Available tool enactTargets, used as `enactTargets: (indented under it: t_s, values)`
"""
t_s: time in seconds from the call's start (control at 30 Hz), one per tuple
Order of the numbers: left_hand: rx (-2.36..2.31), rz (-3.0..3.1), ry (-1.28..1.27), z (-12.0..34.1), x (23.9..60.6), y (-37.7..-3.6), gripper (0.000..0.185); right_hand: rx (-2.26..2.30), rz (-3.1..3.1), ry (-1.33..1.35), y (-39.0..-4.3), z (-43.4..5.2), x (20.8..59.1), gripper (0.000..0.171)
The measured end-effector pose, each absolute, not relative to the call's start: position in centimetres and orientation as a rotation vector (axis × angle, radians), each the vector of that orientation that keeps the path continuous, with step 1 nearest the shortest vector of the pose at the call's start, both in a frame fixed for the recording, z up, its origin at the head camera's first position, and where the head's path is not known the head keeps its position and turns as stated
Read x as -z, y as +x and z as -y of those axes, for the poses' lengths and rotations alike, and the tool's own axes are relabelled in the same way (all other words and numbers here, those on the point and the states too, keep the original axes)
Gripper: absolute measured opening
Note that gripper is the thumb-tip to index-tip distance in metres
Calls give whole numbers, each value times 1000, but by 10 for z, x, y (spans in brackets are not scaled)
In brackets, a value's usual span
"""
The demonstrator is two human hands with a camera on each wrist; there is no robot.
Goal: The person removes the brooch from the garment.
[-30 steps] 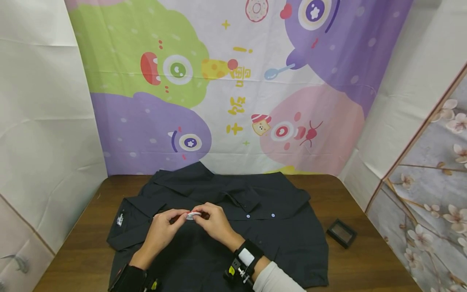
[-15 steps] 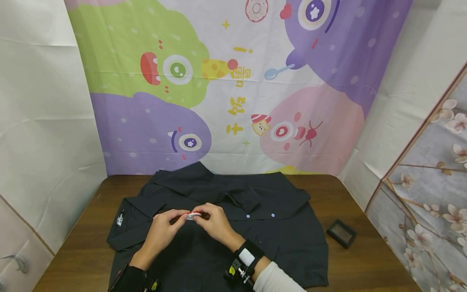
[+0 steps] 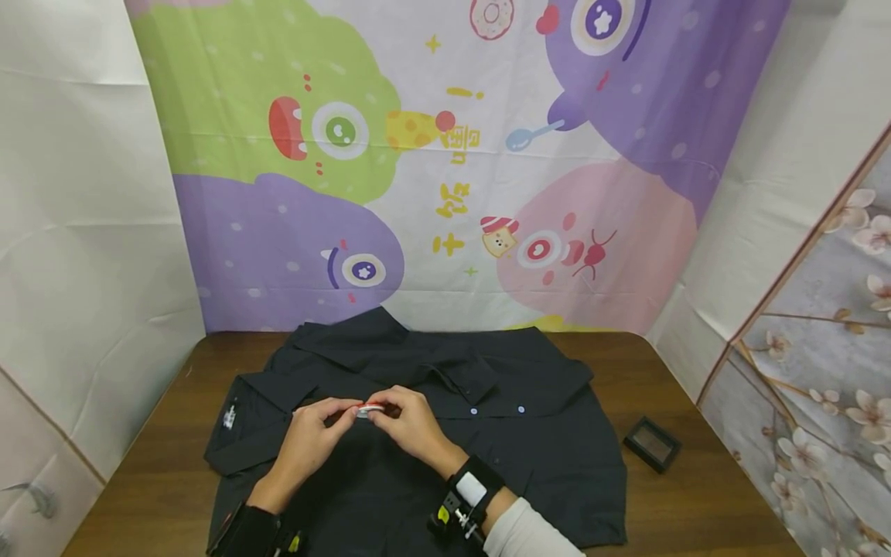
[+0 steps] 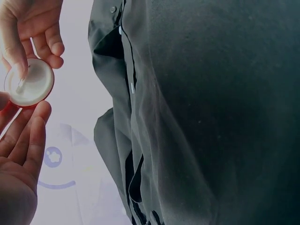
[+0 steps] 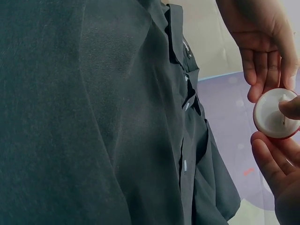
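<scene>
both hands pinched the badge (image 3: 370, 411) between them, left hand (image 3: 311, 442) and right hand (image 3: 411, 424), flat side down just above the shirt (image 3: 529, 449).

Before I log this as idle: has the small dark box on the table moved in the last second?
No. The small dark box lies at the same spot beside the shirt's hem.

I'm seeing both hands pinching a round white badge (image 5: 275, 114) with a red rim, held beside the dark shirt (image 5: 93, 117).
</scene>
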State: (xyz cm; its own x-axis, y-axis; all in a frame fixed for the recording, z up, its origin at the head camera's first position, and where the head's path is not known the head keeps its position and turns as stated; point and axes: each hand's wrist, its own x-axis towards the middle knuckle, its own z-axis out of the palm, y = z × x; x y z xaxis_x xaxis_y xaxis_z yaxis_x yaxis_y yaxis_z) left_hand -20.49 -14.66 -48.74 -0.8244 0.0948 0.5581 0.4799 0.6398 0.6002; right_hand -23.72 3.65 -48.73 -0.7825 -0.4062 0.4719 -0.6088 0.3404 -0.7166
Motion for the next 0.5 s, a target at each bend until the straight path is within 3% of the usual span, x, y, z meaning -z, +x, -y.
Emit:
enactTargets:
  t_s: [0.5]
  values:
    - [1076, 2384, -431, 147, 489, -204, 11, -1437, 2457, 987, -238, -40, 485, 18]
